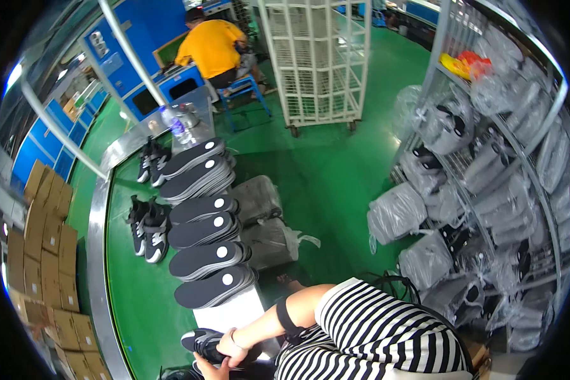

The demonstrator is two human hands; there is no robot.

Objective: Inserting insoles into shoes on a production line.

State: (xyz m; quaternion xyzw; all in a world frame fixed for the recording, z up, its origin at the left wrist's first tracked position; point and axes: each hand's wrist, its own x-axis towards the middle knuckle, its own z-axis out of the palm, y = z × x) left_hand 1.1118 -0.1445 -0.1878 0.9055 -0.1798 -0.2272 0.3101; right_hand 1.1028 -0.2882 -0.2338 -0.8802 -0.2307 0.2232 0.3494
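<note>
A black, grey and white sneaker [199, 342] is held low in front of me, its toe pointing left. My right hand [233, 347], with a bracelet at the wrist, closes over the sneaker's ankle opening. Just below it, my left hand [211, 368] grips the near side of the same shoe; its lower part is cut off by the picture's edge. Beyond the sneaker lie several stacks of dark grey insoles [212, 286], each top one bearing a white round spot. Part of another dark shoe [178, 373] shows at the bottom edge.
Two pairs of sneakers [149, 229] stand on the green conveyor belt [130, 297], inside its metal rim. Plastic-bagged bundles [269, 244] lie beside the insoles. A bag-filled rack [475, 190] rises right, cartons [44, 253] left. Farther off are a wheeled cage [320, 69] and a seated person [214, 50].
</note>
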